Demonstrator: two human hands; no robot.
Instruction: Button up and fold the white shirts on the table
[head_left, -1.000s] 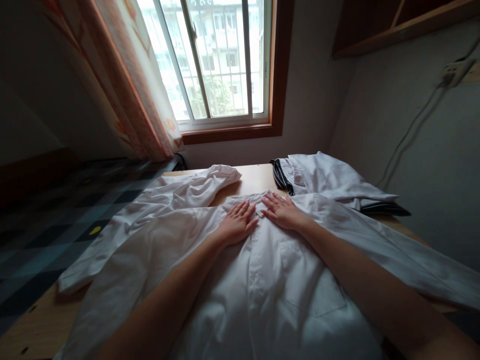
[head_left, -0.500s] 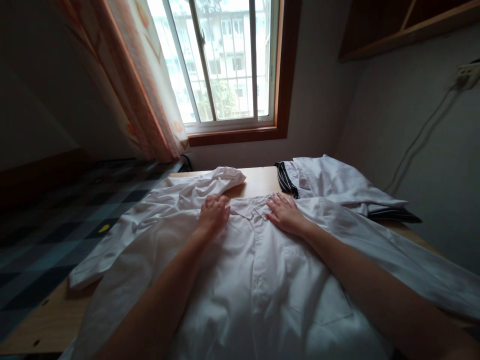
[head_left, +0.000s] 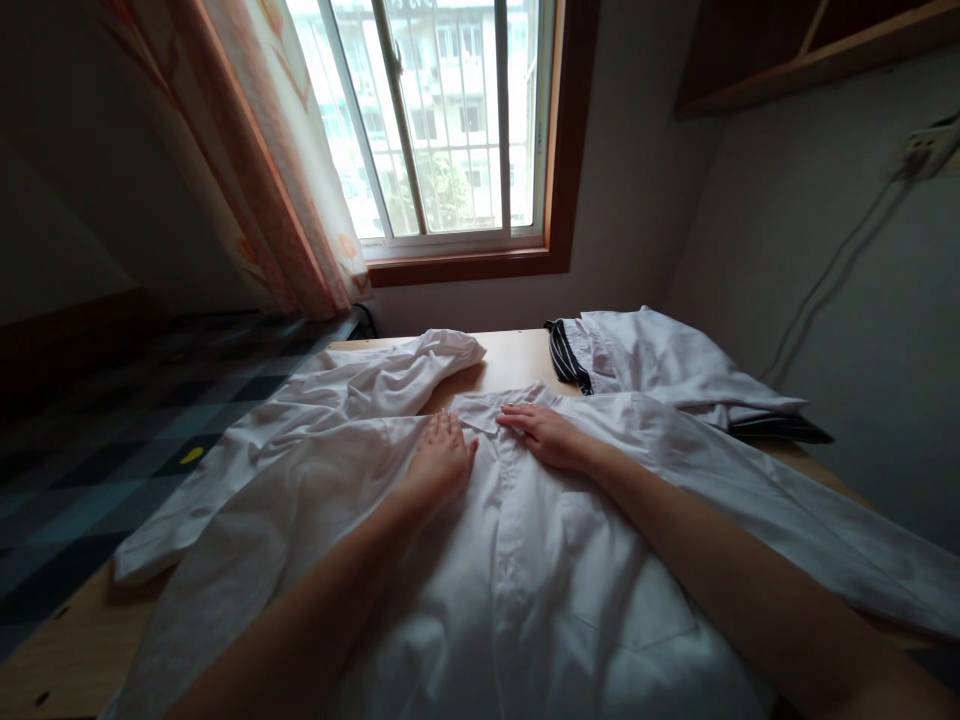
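Observation:
A white button-front garment (head_left: 525, 580) with a collar and pockets lies spread face up on a wooden table (head_left: 97, 640), its sleeves out to both sides. My left hand (head_left: 442, 455) rests flat just below the left side of the collar, fingers stretched out. On the other side of the button strip, my right hand (head_left: 544, 432) lies palm down with its fingertips on the collar (head_left: 487, 410). Neither hand grasps anything. The near hem of the garment runs out of view at the bottom.
Another white garment (head_left: 360, 375) lies crumpled behind on the left. At the back right sits a pile of white clothing (head_left: 660, 355) with black striped cloth (head_left: 566, 358). A checkered bed cover (head_left: 217, 390) borders the table on the left. A window (head_left: 450, 130) and wall stand behind.
My right hand has moved left, its fingers now at the collar near the button strip. My left hand has shifted slightly toward me and straightened its fingers. The garment lies much as before.

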